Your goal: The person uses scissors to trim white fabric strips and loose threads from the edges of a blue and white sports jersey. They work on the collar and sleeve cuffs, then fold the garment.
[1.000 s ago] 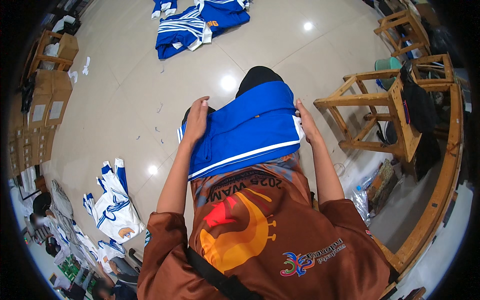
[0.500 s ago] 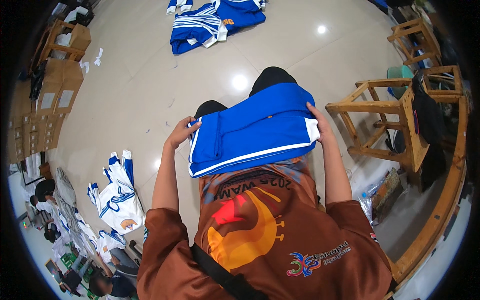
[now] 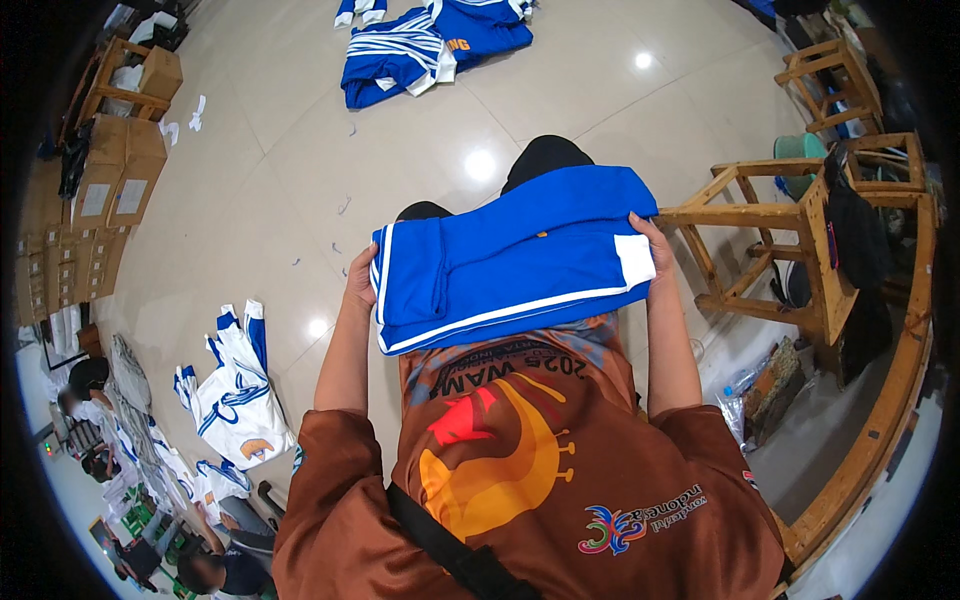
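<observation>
A folded blue garment (image 3: pixel 530 260) with white side stripes and a white cuff rests across my lap. My left hand (image 3: pixel 362 274) grips its striped left edge, most of its fingers hidden behind or under the cloth. At the other end my right hand (image 3: pixel 655 248) holds the edge beside the white cuff, thumb on top and the remaining fingers out of sight underneath. Black-clad knees (image 3: pixel 545 155) show just beyond the cloth.
Blue-and-white garments (image 3: pixel 400 55) lie on the tiled floor ahead, and a white-and-blue one (image 3: pixel 243 410) to the left. Cardboard boxes (image 3: pixel 135 180) are stacked far left. A wooden stool (image 3: pixel 750 215) stands at right. People (image 3: pixel 225 570) sit at lower left.
The folded garment has shifted slightly right and lies straighter between my hands. My left hand has slid down around its edge, and my right hand has moved outward with the white cuff showing more.
</observation>
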Demonstrator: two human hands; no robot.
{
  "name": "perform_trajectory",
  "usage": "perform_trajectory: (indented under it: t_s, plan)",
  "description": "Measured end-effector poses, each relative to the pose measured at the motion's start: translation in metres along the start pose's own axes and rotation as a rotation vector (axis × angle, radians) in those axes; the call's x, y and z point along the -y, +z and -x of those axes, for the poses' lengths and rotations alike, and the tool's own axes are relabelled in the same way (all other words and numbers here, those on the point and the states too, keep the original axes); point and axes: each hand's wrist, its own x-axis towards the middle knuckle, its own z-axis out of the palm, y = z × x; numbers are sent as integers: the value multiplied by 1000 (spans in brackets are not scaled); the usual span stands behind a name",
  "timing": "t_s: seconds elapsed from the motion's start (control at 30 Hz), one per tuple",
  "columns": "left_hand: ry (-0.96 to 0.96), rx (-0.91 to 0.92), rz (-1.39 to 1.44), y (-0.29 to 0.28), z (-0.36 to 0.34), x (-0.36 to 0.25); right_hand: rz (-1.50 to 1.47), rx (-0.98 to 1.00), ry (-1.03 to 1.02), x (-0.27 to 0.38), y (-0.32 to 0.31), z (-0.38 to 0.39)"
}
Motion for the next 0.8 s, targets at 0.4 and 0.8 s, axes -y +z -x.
perform_trajectory:
  t_s: [0.4,0.8]
  plan:
    - [-176,53,44,39,13,3,-2,-34,-80,9,-15,-10]
    - [-194,253,149,211,-47,62,561,-123,-313,233,9,62]
